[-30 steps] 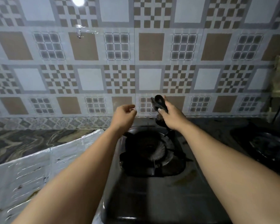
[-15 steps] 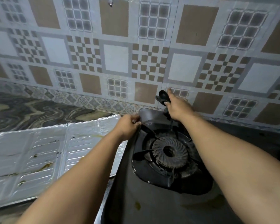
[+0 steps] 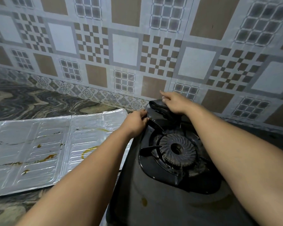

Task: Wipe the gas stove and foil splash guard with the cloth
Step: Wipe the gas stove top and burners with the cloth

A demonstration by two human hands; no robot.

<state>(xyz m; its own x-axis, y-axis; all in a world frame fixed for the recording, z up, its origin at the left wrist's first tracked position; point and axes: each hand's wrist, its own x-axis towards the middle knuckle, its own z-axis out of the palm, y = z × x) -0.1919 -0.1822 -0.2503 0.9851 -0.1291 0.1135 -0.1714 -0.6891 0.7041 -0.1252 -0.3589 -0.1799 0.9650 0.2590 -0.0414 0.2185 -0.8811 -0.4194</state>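
Right hand (image 3: pixel 174 103): index finger extended toward the tiled wall (image 3: pixel 126 51), remaining fingers curled over the dark cloth (image 3: pixel 160 108), which lies on the far edge of the gas stove (image 3: pixel 153 201). Left hand (image 3: pixel 136 122): fingers curled, gripping the stove's far-left corner. Burner (image 3: pixel 177 150) sits between the forearms. Foil splash guard (image 3: pixel 39 149) lies flat on the counter (image 3: pixel 31 101) just left of the stove, stained orange.

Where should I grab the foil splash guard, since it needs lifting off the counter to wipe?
Probably the foil splash guard by its raised far rim, reaching from above; it lies flat on the counter, its right edge crowded by the stove.
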